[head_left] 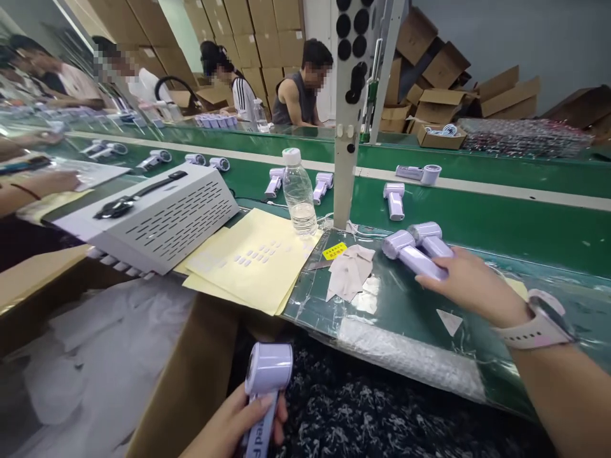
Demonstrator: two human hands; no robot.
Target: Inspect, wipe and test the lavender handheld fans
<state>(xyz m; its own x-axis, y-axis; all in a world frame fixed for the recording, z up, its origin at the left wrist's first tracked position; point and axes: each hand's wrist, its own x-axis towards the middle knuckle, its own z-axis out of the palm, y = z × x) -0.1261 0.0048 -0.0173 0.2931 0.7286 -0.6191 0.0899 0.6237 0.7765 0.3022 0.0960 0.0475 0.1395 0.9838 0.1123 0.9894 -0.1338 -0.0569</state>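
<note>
A lavender handheld fan [270, 369] is upright in my left hand [252, 413], whose fingers wrap its handle low in front of my lap. Dark lettering shows partly on that handle. My right hand [470, 280], with a white watch on the wrist, closes on the handle end of a second handheld fan [420, 259] over the green bench. Another handheld fan [432, 238] lies right behind it, partly covered by my fingers. Left of these are crumpled pale scraps [352, 270] and a yellow label [335, 250].
Yellow sheets [248, 261] bearing small stickers lie beside a water bottle [300, 191] and a slotted metal box [157, 216]. A post [346, 127] rises behind the bench. More fans [394, 201] sit on the green conveyor. A carton [172, 369] holds white bags. Co-workers [300, 89] sit opposite.
</note>
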